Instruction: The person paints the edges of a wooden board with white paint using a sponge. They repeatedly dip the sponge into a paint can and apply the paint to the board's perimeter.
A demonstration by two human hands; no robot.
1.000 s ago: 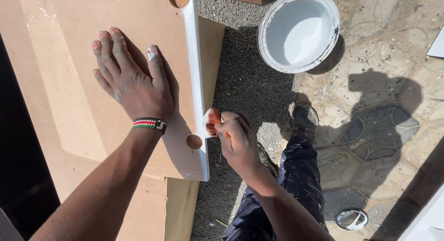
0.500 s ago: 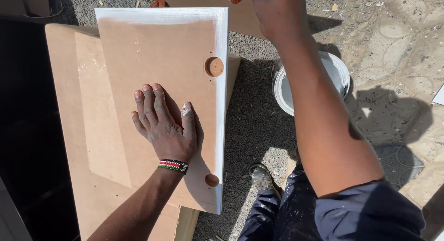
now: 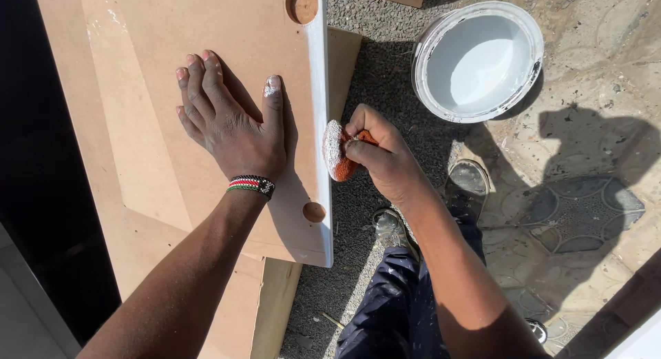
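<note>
My left hand (image 3: 231,121) lies flat, fingers spread, on a brown fibreboard panel (image 3: 158,69) that has two round holes and a white-painted right edge (image 3: 320,131). My right hand (image 3: 382,156) grips an orange sponge (image 3: 337,151) coated with white paint and presses it against that painted edge, between the two holes. A beaded wristband sits on my left wrist.
A white bucket (image 3: 478,59) of white paint stands on gravel at the upper right. More brown boards (image 3: 268,304) lie stacked under the panel. My paint-spattered shoes (image 3: 468,183) and dark trousers are below the right hand. Patterned paving lies at right, dark shadow at left.
My right hand has come back from the far end of the board to the middle of the painted edge with the sponge. The left hand stays flat on the panel.
</note>
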